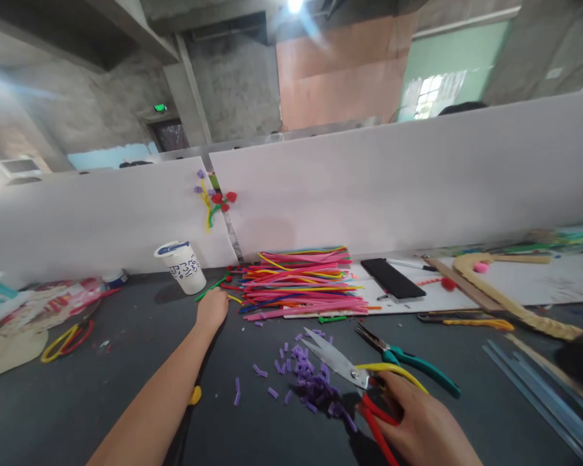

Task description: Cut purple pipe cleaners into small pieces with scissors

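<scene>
My left hand (212,307) reaches far forward to the near left end of a pile of colourful pipe cleaners (301,285). Its fingers curl down among loose green and yellow stems; what they hold is hidden. My right hand (420,421) rests low on the dark table, fingers through the red and yellow handles of scissors (342,366), whose blades are open and point left. Under the blades lies a heap of short purple cuttings (311,382).
Teal-handled pliers (408,359) lie just beyond the scissors. A white paper cup (182,265), a black phone (392,278), a pipe-cleaner flower (216,200) on the white partition (393,188), another pair of scissors (65,342) at left, wooden strips (510,304) at right.
</scene>
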Action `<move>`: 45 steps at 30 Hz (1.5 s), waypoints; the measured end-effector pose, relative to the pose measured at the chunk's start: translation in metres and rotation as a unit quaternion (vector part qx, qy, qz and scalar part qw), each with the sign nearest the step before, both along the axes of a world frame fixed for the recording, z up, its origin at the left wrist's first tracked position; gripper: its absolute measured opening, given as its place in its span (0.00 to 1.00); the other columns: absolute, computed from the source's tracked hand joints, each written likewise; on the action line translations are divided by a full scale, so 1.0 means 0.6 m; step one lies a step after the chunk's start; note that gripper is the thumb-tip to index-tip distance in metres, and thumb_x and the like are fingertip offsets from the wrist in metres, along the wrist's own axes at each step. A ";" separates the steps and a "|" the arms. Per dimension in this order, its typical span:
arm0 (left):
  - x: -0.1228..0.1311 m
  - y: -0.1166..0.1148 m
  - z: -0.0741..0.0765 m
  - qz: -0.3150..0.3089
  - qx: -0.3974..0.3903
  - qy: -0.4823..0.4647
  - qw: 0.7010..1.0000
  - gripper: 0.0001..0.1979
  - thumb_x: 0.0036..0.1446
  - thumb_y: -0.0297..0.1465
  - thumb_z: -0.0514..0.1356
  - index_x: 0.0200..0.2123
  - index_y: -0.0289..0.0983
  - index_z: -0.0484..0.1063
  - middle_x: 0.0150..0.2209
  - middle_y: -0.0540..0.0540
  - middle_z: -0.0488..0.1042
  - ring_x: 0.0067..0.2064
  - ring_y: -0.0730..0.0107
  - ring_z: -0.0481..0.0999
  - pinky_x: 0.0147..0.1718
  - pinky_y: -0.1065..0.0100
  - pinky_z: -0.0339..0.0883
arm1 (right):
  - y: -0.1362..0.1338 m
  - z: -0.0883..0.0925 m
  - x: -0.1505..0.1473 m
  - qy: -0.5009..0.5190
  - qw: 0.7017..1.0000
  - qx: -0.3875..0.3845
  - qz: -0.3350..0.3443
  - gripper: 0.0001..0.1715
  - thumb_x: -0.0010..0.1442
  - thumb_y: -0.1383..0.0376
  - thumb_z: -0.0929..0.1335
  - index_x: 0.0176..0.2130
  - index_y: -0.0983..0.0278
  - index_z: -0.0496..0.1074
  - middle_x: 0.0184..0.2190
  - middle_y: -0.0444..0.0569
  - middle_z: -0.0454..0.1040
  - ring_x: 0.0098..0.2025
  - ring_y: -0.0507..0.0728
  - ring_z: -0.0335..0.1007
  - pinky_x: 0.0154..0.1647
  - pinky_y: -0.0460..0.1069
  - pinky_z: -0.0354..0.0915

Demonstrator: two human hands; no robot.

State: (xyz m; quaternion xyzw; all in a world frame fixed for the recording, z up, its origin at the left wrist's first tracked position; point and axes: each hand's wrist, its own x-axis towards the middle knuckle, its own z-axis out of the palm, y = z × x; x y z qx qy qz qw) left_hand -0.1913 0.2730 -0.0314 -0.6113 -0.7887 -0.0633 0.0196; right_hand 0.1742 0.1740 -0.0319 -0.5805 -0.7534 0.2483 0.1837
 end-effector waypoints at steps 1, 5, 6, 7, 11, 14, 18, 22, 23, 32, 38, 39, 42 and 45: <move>0.000 0.003 -0.001 -0.007 -0.012 0.002 1.000 0.15 0.55 0.32 0.54 0.46 0.35 0.64 0.46 0.42 0.67 0.43 0.64 0.70 0.39 0.57 0.66 | 0.000 -0.002 0.000 0.002 1.000 -0.006 -0.001 0.17 0.52 0.56 0.62 0.38 0.62 0.68 0.37 0.51 0.73 0.38 0.61 0.69 0.34 0.51 0.61; -0.002 0.008 0.012 -0.023 -0.074 -0.015 0.997 0.15 0.55 0.33 0.54 0.47 0.35 0.63 0.47 0.42 0.66 0.43 0.63 0.69 0.39 0.56 0.66 | 0.001 -0.011 0.002 0.012 1.000 -0.023 -0.001 0.18 0.51 0.54 0.62 0.40 0.60 0.68 0.39 0.51 0.73 0.39 0.62 0.68 0.36 0.52 0.62; -0.004 0.005 0.020 -0.026 -0.096 -0.026 0.995 0.16 0.55 0.33 0.54 0.47 0.35 0.64 0.47 0.42 0.66 0.43 0.63 0.70 0.39 0.56 0.66 | 0.002 -0.013 0.003 0.011 1.000 -0.027 -0.001 0.19 0.51 0.53 0.62 0.40 0.59 0.68 0.39 0.51 0.73 0.39 0.62 0.68 0.36 0.52 0.63; -0.007 0.001 0.029 -0.027 -0.123 -0.040 0.991 0.15 0.55 0.33 0.54 0.46 0.35 0.64 0.47 0.42 0.67 0.43 0.63 0.70 0.39 0.57 0.66 | 0.003 -0.015 0.004 0.010 0.999 -0.031 -0.002 0.19 0.50 0.53 0.63 0.40 0.59 0.68 0.39 0.51 0.73 0.39 0.62 0.69 0.36 0.52 0.63; -0.023 -0.041 0.070 -0.031 -0.253 -0.112 0.960 0.12 0.55 0.32 0.54 0.42 0.33 0.67 0.40 0.45 0.71 0.36 0.69 0.72 0.32 0.63 0.68 | 0.009 -0.021 0.008 0.014 0.999 -0.031 -0.001 0.19 0.49 0.53 0.64 0.38 0.59 0.69 0.37 0.51 0.74 0.37 0.63 0.70 0.34 0.52 0.64; -0.021 -0.082 0.085 -0.023 -0.307 -0.128 0.943 0.09 0.55 0.32 0.54 0.36 0.32 0.69 0.33 0.47 0.73 0.31 0.72 0.73 0.29 0.66 0.69 | 0.010 -0.022 0.007 0.018 0.999 -0.027 -0.003 0.20 0.47 0.52 0.64 0.38 0.59 0.70 0.36 0.50 0.75 0.36 0.63 0.70 0.32 0.51 0.65; -0.001 -0.112 0.075 0.009 -0.314 -0.081 0.946 0.12 0.55 0.32 0.54 0.42 0.35 0.67 0.42 0.44 0.70 0.39 0.66 0.71 0.36 0.60 0.67 | 0.006 -0.020 0.001 0.021 1.000 -0.014 0.014 0.19 0.48 0.52 0.64 0.38 0.59 0.70 0.36 0.49 0.74 0.37 0.61 0.70 0.33 0.50 0.65; 0.012 -0.117 0.060 0.036 -0.328 -0.055 0.943 0.15 0.55 0.32 0.54 0.46 0.37 0.64 0.46 0.43 0.67 0.43 0.63 0.69 0.39 0.58 0.66 | -0.001 -0.014 -0.003 0.004 0.999 -0.012 0.035 0.18 0.51 0.54 0.62 0.39 0.60 0.69 0.38 0.50 0.74 0.38 0.61 0.70 0.34 0.50 0.64; 0.013 -0.117 0.059 0.040 -0.334 -0.057 0.940 0.14 0.55 0.32 0.54 0.46 0.37 0.64 0.47 0.43 0.67 0.43 0.63 0.69 0.39 0.58 0.66 | -0.002 -0.013 -0.003 -0.002 0.999 -0.012 0.038 0.18 0.51 0.54 0.62 0.39 0.60 0.69 0.38 0.50 0.74 0.38 0.61 0.69 0.34 0.50 0.64; 0.074 -0.137 0.056 0.008 -0.369 -0.154 0.917 0.13 0.55 0.33 0.54 0.43 0.34 0.66 0.42 0.44 0.70 0.37 0.67 0.72 0.34 0.61 0.68 | -0.010 -0.001 0.002 -0.001 0.999 0.014 0.046 0.18 0.50 0.54 0.63 0.40 0.60 0.68 0.37 0.50 0.73 0.38 0.61 0.68 0.34 0.50 0.61; 0.094 -0.144 0.084 0.009 -0.372 -0.137 0.918 0.10 0.55 0.32 0.54 0.38 0.33 0.69 0.35 0.47 0.72 0.33 0.71 0.73 0.31 0.64 0.68 | -0.012 0.003 0.002 -0.009 0.998 0.036 0.042 0.18 0.50 0.55 0.62 0.38 0.62 0.68 0.31 0.49 0.72 0.34 0.60 0.68 0.29 0.49 0.59; 0.087 -0.143 0.089 0.023 -0.373 -0.120 0.920 0.12 0.55 0.33 0.54 0.40 0.33 0.67 0.39 0.45 0.71 0.36 0.68 0.72 0.33 0.62 0.68 | -0.012 0.003 0.002 -0.009 0.998 0.037 0.042 0.18 0.50 0.55 0.62 0.38 0.62 0.68 0.30 0.48 0.72 0.33 0.60 0.68 0.28 0.49 0.59; 0.064 -0.143 0.093 0.049 -0.377 -0.086 0.921 0.14 0.55 0.32 0.54 0.45 0.36 0.65 0.46 0.43 0.67 0.42 0.64 0.70 0.38 0.59 0.66 | -0.013 0.004 0.001 -0.004 0.998 0.039 0.046 0.18 0.51 0.55 0.62 0.39 0.62 0.67 0.31 0.48 0.72 0.33 0.59 0.67 0.29 0.49 0.59; 0.050 -0.143 0.085 0.057 -0.378 -0.083 0.920 0.14 0.55 0.32 0.54 0.46 0.37 0.65 0.47 0.43 0.67 0.43 0.64 0.70 0.39 0.58 0.66 | -0.015 0.007 -0.001 -0.002 0.998 0.040 0.050 0.18 0.50 0.56 0.62 0.39 0.62 0.68 0.32 0.49 0.72 0.34 0.59 0.67 0.30 0.49 0.59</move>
